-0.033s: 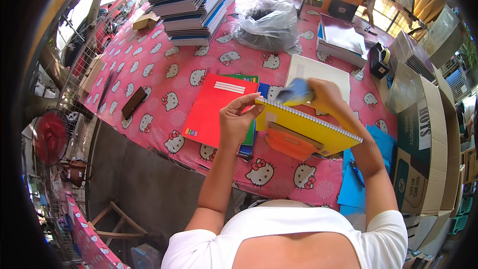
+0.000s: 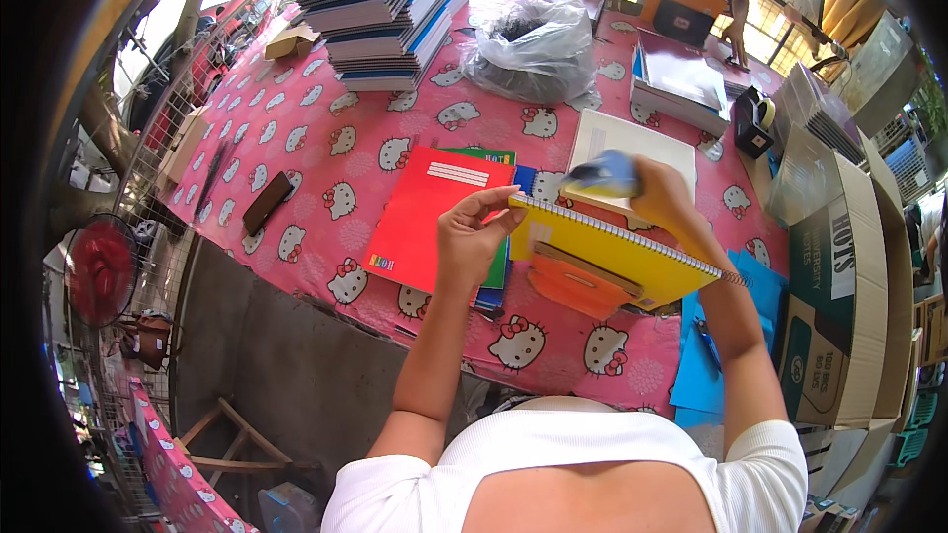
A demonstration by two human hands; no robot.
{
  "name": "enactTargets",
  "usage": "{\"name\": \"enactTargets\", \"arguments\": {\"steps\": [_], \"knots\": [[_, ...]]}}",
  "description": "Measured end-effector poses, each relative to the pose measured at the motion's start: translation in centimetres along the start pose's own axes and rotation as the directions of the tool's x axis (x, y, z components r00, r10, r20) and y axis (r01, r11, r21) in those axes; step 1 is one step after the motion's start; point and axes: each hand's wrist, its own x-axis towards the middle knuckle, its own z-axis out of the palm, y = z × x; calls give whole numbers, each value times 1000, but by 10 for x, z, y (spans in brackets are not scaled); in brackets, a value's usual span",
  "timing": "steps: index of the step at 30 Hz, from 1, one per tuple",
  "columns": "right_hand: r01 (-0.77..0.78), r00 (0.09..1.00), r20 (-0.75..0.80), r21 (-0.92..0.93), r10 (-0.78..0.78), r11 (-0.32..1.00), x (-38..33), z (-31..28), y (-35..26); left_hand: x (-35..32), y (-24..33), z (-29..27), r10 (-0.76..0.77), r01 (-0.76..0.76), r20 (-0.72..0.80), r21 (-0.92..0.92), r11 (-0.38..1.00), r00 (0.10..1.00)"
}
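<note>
Pink cat-print desk [image 2: 326,153] was full of books. Left hand [image 2: 469,237] pinched the yellow notebook [image 2: 617,252] at its corner w/ fingers pressed; right hand [image 2: 664,199] gripped a blurry blue thing [image 2: 604,176]. Notebook looked light & bendy, best held by its wire edge.

The single head view is looking steeply down from above the person's own shoulders, facing forward across the pink table [image 2: 326,153]. The fisheye is bending the table edge and darkening the frame's rim. The hands are sitting near, at centre frame; the stacked notebooks [image 2: 380,0] are lying farther off at upper left, another person at upper right.
</note>
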Motion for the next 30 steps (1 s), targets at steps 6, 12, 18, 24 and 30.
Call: {"name": "enactTargets", "arguments": {"steps": [6,12,18,24,30], "knots": [[-705,688,-359,-128,631,697,-120,-8,151,7,-7,2,50,-30,116,-169,985,992],[-758,624,-258,27,737,651,-189,-49,177,17,-26,5,131,-111,92,-190,975,987],[-29,934,-334,276,124,961,-127,-123,-37,-15,-22,40,19,1,97,-199,980,995],[166,899,418,-43,-133,985,-56,-76,-114,-18,-22,55,-31,38,32,-225,974,999],[224,852,500,-74,-158,972,-50,-78,-115,-21,-25,52,20,3,82,-266,964,996]]}}
